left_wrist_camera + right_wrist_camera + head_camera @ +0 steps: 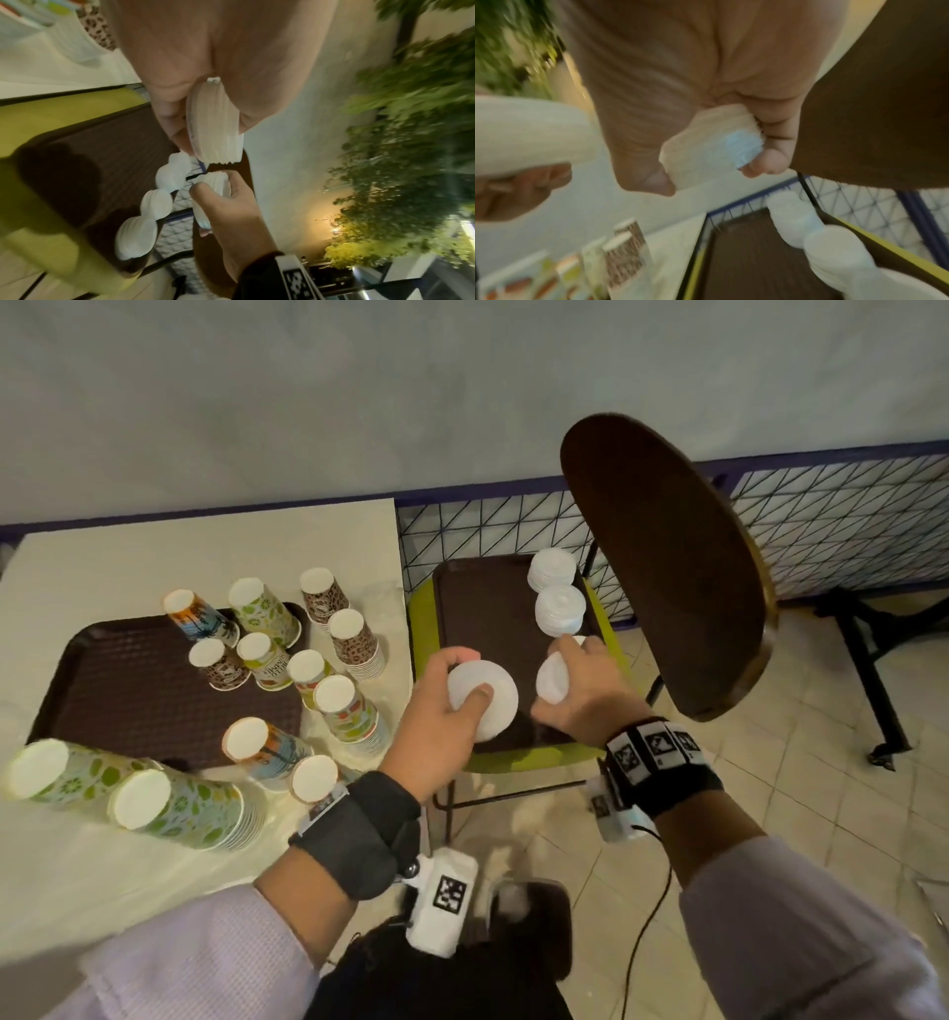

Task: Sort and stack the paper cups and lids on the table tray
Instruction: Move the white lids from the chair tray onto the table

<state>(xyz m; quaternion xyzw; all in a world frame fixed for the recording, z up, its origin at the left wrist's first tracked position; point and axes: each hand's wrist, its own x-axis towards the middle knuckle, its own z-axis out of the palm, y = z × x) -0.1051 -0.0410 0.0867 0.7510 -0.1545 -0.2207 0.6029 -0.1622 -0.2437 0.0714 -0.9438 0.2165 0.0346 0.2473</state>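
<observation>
Sleeves of pale lilac cloth (pixel 205 963) are seen at the bottom of the head view, with a black strap on each wrist. Above them, at centre frame, the left hand (pixel 436 711) is curled round a stack of white lids (pixel 485 698), thumb on top and fingers beneath. Just to its right, the right hand (pixel 585 685) is clenched round a smaller stack of lids (pixel 552 683). Both stacks are held above a brown tray (pixel 477 618) that is laid on a yellow-green chair seat (pixel 513 760). Two further lid stacks (pixel 557 590) are stood along the upper right part of this tray; the wrist views show more of them there, blurred.

At left of the frame a cream table (pixel 128 865) is recorded, bearing a second brown tray (pixel 128 690). Upturned stacks of patterned paper cups (pixel 267 654) are found on that tray's right part and on the table beside and below it.

A dark wooden chair back (pixel 662 567) fills the upper right. Behind it, a white panel with dark diagonal lines (pixel 847 526) and a pale wall (pixel 308 392) are noted. Beige floor tiles (pixel 796 788) occupy the lower right.
</observation>
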